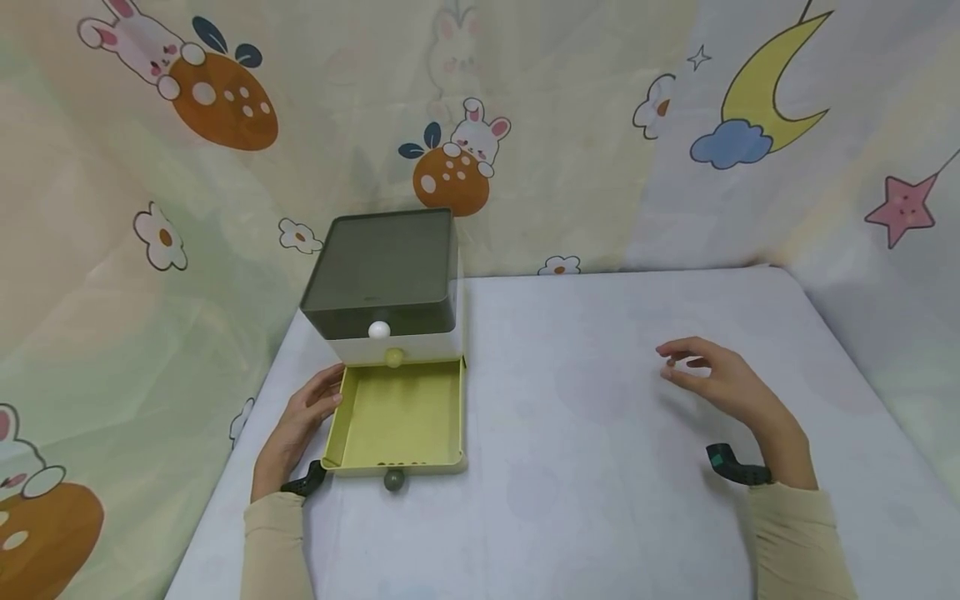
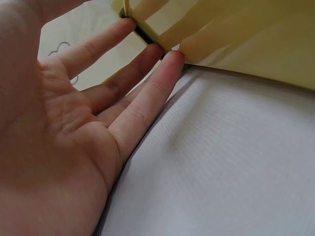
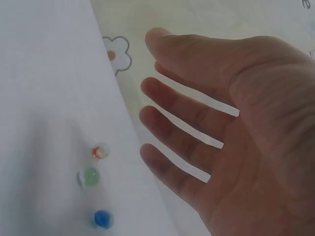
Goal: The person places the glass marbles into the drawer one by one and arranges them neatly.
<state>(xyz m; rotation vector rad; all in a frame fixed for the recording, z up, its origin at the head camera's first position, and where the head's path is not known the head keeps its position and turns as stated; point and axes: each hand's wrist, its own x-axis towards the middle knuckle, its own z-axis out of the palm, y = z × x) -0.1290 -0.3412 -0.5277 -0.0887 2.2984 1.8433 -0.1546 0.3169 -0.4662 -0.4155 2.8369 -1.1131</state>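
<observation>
A small drawer box (image 1: pixel 378 267) with a dark green top stands at the left, and its yellow-green drawer (image 1: pixel 405 417) is pulled out with nothing visible inside. My left hand (image 1: pixel 300 421) rests beside that drawer; in the left wrist view, its extended fingertips (image 2: pixel 172 61) touch the drawer's edge. My right hand (image 1: pixel 723 379) is above the table at the right, thumb and fingers apart and loosely bent. No held object shows in the right wrist view, where a red-and-white marble (image 3: pixel 100 151), a green marble (image 3: pixel 89 177) and a blue marble (image 3: pixel 103 219) lie on the white surface.
A white cloth covers the table (image 1: pixel 555 417). Behind and beside it hangs a printed curtain (image 1: pixel 570 150) with rabbits, flowers and a moon. A dark green knob (image 1: pixel 393 481) sticks out from the drawer's front. The marbles cannot be made out in the head view.
</observation>
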